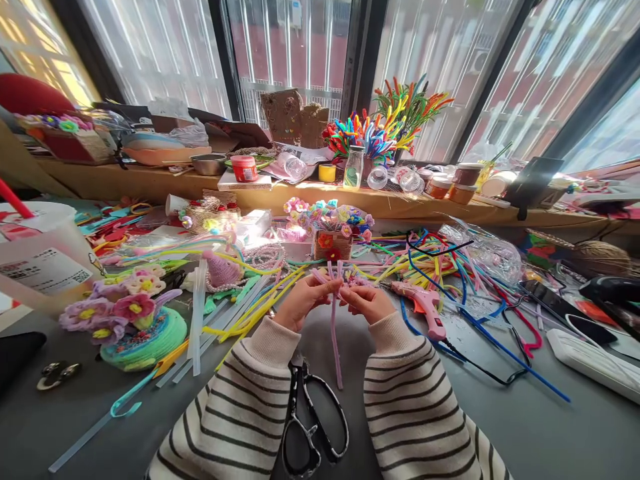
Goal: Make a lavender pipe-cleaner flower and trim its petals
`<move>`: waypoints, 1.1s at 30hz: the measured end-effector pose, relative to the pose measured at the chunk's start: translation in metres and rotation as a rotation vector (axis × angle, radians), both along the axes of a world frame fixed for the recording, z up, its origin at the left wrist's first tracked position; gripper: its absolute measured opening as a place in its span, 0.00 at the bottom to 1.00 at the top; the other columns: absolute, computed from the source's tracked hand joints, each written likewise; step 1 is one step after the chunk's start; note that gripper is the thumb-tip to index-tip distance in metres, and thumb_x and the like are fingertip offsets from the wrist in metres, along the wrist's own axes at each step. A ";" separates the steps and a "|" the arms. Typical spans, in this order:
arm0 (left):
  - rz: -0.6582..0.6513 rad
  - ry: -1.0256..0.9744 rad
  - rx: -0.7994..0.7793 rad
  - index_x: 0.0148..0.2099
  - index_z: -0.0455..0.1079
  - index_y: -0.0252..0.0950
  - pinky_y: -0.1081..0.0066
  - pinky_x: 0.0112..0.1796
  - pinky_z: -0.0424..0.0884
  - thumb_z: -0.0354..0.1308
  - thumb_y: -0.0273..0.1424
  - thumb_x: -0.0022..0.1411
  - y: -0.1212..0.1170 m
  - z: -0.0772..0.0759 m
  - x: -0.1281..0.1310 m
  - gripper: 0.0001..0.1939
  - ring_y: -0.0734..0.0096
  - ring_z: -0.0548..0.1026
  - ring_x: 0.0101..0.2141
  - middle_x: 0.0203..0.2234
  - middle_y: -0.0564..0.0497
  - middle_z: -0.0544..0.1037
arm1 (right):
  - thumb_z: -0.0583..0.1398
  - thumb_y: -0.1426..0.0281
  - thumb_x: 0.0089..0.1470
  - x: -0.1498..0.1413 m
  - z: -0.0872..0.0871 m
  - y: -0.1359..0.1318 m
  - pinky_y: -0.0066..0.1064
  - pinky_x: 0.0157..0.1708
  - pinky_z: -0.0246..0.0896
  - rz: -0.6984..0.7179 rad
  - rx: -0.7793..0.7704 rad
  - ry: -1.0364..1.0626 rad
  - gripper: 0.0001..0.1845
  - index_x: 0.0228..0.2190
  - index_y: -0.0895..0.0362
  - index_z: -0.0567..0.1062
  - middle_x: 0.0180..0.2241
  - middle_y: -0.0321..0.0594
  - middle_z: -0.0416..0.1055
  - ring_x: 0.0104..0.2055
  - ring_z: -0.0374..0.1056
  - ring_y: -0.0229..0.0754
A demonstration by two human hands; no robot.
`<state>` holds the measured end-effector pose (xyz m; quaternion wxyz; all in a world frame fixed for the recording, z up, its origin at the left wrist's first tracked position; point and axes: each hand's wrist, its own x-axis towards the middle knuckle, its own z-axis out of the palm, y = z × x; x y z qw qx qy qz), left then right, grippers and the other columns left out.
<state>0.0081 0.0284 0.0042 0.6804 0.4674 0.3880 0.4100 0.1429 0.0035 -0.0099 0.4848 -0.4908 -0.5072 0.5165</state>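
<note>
My left hand [305, 298] and my right hand [367, 301] meet at the middle of the grey table [525, 427], both pinching a bundle of pale pink pipe cleaners [334, 327]. Its loose ends stick up between my fingers and a long stem hangs down toward me. Black-handled scissors [313, 420] lie between my striped sleeves. A pink glue gun [423, 303] rests just right of my right hand.
Loose pipe cleaners [435, 257] of many colours and clear glue sticks [197, 320] spread behind my hands. A green basket of pipe-cleaner flowers [135, 327] sits at left, a plastic cup [43, 260] at far left, a white power strip [595, 363] at right. The window ledge [150, 183] holds jars and boxes.
</note>
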 end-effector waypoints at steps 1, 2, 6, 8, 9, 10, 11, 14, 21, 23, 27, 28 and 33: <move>-0.016 0.013 -0.006 0.25 0.70 0.31 0.77 0.25 0.62 0.61 0.33 0.38 0.000 -0.001 0.000 0.10 0.78 0.67 0.22 0.20 0.52 0.72 | 0.61 0.61 0.33 0.000 0.000 0.000 0.23 0.17 0.52 -0.009 0.004 0.001 0.12 0.17 0.58 0.74 0.15 0.33 0.66 0.16 0.56 0.30; -0.037 0.017 -0.013 0.25 0.70 0.31 0.77 0.24 0.62 0.61 0.34 0.39 0.000 -0.001 0.000 0.11 0.78 0.66 0.22 0.20 0.52 0.71 | 0.61 0.61 0.33 0.000 -0.001 0.000 0.23 0.17 0.52 -0.010 0.011 0.004 0.11 0.17 0.58 0.74 0.14 0.32 0.66 0.16 0.56 0.30; -0.075 -0.013 0.014 0.27 0.70 0.31 0.74 0.28 0.64 0.59 0.36 0.42 0.000 -0.002 0.001 0.13 0.76 0.67 0.24 0.22 0.50 0.72 | 0.62 0.63 0.33 0.000 -0.001 0.000 0.24 0.18 0.52 0.010 0.038 0.018 0.10 0.17 0.58 0.74 0.14 0.31 0.65 0.16 0.56 0.30; -0.049 -0.020 0.053 0.27 0.70 0.31 0.73 0.30 0.64 0.58 0.37 0.43 0.001 -0.002 0.000 0.13 0.76 0.68 0.24 0.22 0.51 0.72 | 0.62 0.64 0.32 0.001 -0.001 0.000 0.24 0.19 0.53 -0.014 0.046 0.028 0.10 0.17 0.59 0.74 0.15 0.32 0.66 0.17 0.57 0.30; -0.033 -0.020 0.070 0.27 0.69 0.31 0.73 0.31 0.64 0.58 0.36 0.43 0.001 -0.002 0.000 0.12 0.76 0.68 0.25 0.22 0.51 0.71 | 0.62 0.64 0.32 0.001 0.000 0.001 0.24 0.19 0.54 -0.028 0.047 0.034 0.10 0.17 0.59 0.74 0.15 0.33 0.66 0.17 0.57 0.30; -0.022 -0.019 0.084 0.27 0.69 0.31 0.72 0.32 0.64 0.58 0.36 0.43 0.002 -0.003 -0.001 0.12 0.76 0.68 0.25 0.22 0.51 0.71 | 0.62 0.63 0.32 0.001 0.000 0.001 0.24 0.19 0.54 -0.039 0.046 0.039 0.10 0.18 0.59 0.74 0.16 0.33 0.66 0.17 0.57 0.30; -0.020 -0.019 0.095 0.27 0.70 0.31 0.72 0.33 0.64 0.58 0.36 0.43 0.002 -0.003 -0.001 0.12 0.76 0.68 0.26 0.23 0.51 0.72 | 0.62 0.63 0.32 0.000 0.000 0.001 0.24 0.19 0.53 -0.044 0.041 0.040 0.11 0.18 0.59 0.73 0.16 0.33 0.66 0.17 0.57 0.30; -0.051 0.012 0.116 0.29 0.70 0.31 0.71 0.33 0.64 0.58 0.36 0.43 0.003 -0.004 -0.002 0.13 0.74 0.68 0.27 0.24 0.50 0.72 | 0.62 0.63 0.32 -0.001 0.000 0.001 0.24 0.18 0.51 -0.043 0.031 0.020 0.11 0.16 0.59 0.72 0.13 0.31 0.63 0.16 0.55 0.30; 0.047 0.188 0.311 0.23 0.70 0.32 0.75 0.25 0.62 0.56 0.39 0.44 0.001 0.000 0.001 0.13 0.76 0.65 0.23 0.19 0.53 0.69 | 0.61 0.60 0.33 -0.001 -0.003 0.002 0.25 0.17 0.47 -0.059 0.116 -0.011 0.15 0.14 0.59 0.68 0.12 0.30 0.59 0.16 0.52 0.30; 0.108 0.240 0.388 0.21 0.68 0.33 0.75 0.24 0.61 0.55 0.39 0.43 0.000 0.000 0.002 0.13 0.76 0.64 0.21 0.17 0.54 0.67 | 0.60 0.60 0.34 -0.002 -0.002 0.001 0.25 0.17 0.46 -0.090 0.144 -0.034 0.15 0.14 0.59 0.67 0.13 0.30 0.58 0.16 0.51 0.30; 0.217 0.299 0.462 0.20 0.65 0.33 0.76 0.23 0.59 0.56 0.39 0.43 0.000 -0.002 0.001 0.13 0.77 0.62 0.19 0.15 0.56 0.64 | 0.59 0.61 0.36 -0.003 0.000 -0.001 0.25 0.18 0.46 -0.143 0.194 -0.088 0.15 0.13 0.59 0.65 0.12 0.30 0.56 0.16 0.51 0.30; 0.232 0.300 0.464 0.20 0.64 0.33 0.76 0.23 0.59 0.56 0.39 0.43 0.001 -0.003 0.001 0.13 0.78 0.62 0.19 0.14 0.57 0.64 | 0.59 0.61 0.36 -0.003 0.001 -0.001 0.25 0.18 0.46 -0.152 0.204 -0.098 0.15 0.13 0.59 0.65 0.12 0.30 0.56 0.16 0.51 0.30; 0.142 0.185 0.354 0.23 0.66 0.33 0.76 0.23 0.62 0.57 0.37 0.42 0.000 -0.001 0.001 0.11 0.77 0.65 0.21 0.18 0.55 0.66 | 0.58 0.61 0.38 -0.002 -0.001 -0.001 0.25 0.18 0.47 -0.201 0.235 -0.116 0.14 0.15 0.59 0.66 0.14 0.31 0.58 0.17 0.52 0.31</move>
